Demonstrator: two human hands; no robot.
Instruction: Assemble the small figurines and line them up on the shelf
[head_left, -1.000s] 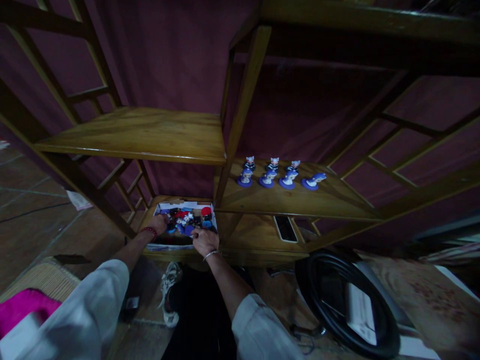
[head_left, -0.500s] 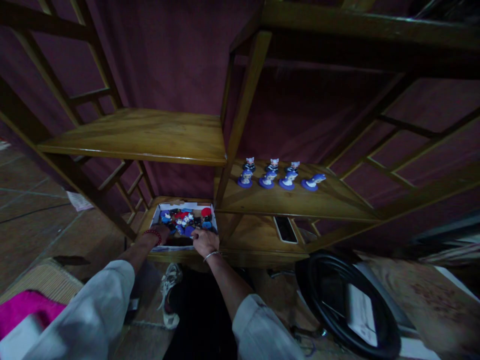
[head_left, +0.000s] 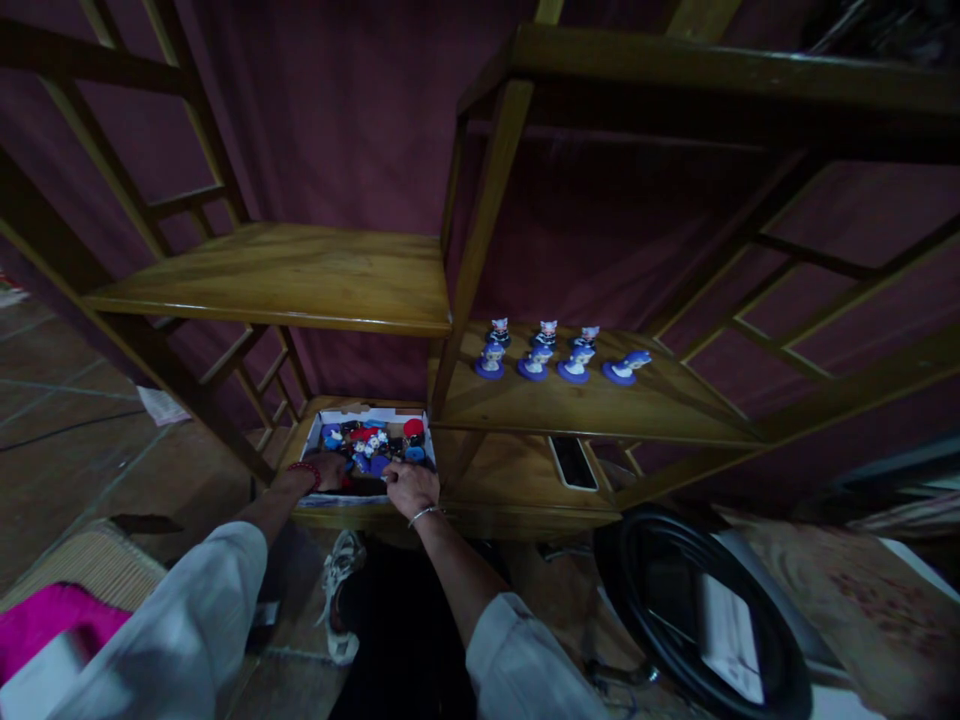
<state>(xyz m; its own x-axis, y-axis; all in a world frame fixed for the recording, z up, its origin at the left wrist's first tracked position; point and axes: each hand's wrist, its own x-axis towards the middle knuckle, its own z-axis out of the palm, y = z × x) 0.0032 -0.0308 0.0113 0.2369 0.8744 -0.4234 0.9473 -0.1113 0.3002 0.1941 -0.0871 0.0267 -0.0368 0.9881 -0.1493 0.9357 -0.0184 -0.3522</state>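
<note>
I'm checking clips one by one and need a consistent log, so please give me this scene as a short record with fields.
Left hand: reaching into the box; grip hidden
Right hand: at the box's near right, beside a purple piece; grip unclear
Box contents: jumbled small figures and red, blue and purple pieces
Shelf: three figures behind, four purple-based figures in front
Lower left: pink cloth

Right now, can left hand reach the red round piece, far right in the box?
Probably yes: left hand and red round piece are both in the open box; figures lie between, but the way above looks free, right hand nearer the front.
</note>
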